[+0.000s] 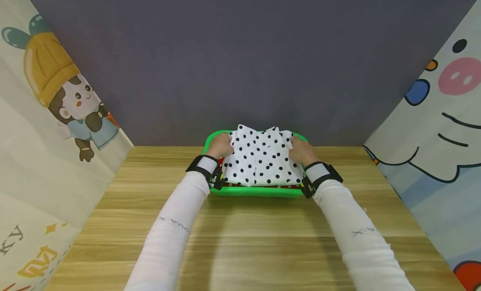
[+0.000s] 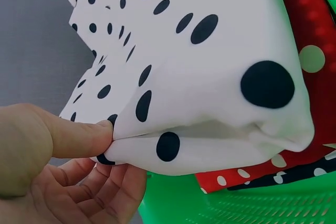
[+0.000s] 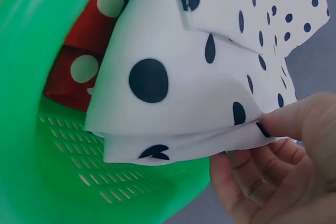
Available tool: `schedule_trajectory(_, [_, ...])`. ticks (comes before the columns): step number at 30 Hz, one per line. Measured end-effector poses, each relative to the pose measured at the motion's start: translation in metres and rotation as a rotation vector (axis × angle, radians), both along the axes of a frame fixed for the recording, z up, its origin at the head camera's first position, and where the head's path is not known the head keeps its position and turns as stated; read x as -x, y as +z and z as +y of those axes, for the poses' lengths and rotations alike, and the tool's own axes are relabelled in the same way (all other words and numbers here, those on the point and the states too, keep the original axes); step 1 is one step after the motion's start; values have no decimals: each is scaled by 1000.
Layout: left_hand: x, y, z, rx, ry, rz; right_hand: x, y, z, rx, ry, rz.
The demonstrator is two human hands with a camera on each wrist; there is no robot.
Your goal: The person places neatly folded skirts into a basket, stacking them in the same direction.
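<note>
A folded white garment with black polka dots (image 1: 261,159) lies at the top of a green plastic basket (image 1: 259,192); its exact kind cannot be told. My left hand (image 1: 221,146) pinches the left edge between thumb and fingers, plainly seen in the left wrist view. On the opposite side my right hand (image 1: 302,151) pinches the right edge the same way. Beneath the white garment is a red cloth with pale dots (image 2: 310,30). Under that, a dark cloth with white dots (image 2: 294,176) shows at the edge in the left wrist view.
The basket stands on a wood-grain table (image 1: 263,245) near its far edge. A dark grey wall (image 1: 240,61) rises right behind it. Printed cartoon sheets hang at the left (image 1: 41,165) and right (image 1: 428,153) of the table.
</note>
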State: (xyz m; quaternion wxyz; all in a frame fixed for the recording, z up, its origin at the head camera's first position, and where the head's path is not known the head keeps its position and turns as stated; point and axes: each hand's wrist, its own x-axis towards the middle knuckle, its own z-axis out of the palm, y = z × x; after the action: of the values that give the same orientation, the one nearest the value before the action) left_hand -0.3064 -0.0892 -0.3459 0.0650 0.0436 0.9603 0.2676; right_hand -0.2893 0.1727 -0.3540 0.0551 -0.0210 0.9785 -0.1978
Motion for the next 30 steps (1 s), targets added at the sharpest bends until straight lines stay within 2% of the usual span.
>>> schedule_trajectory(11, [11,-12,7,-2,3,-104,5,-8,3,-35,1,-27])
schedule_trajectory(20, [10,-13,10,35,6,-146,6,-11,0,-38,16,-80])
schedule_trajectory(25, [12,-16,10,35,9,-166,10,-17,2,-22,52,-90])
schedule_trajectory(30, [14,-17,9,45,8,-185,9,-18,2,-36,53,-100])
